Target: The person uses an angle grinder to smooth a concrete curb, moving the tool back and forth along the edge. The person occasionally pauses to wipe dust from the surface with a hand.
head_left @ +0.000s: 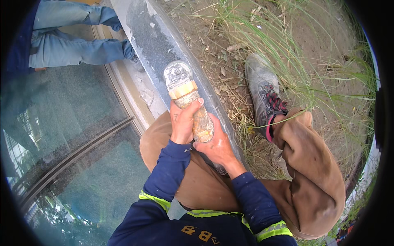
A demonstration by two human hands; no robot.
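Note:
An angle grinder (202, 119), caked in pale dust over its orange-yellow body, lies lengthwise between my hands. Its grey metal head and round disc end rest on or just over the dark grey ledge (152, 37); I cannot tell whether they touch. My left hand (183, 121) wraps the body below the orange collar, thumb across the top. Lower down, at the rear end, my right hand (219, 145) is closed round the casing. Both hands are dusty. The underside of the grinder and the disc face are hidden.
Dusty glass panes (69, 102) with a dark frame bar (78, 162) lie left of the ledge. A person in blue jeans (78, 51) stands at the upper left. Soil and long grass (283, 45) border the right side, where my shoe (264, 90) stands.

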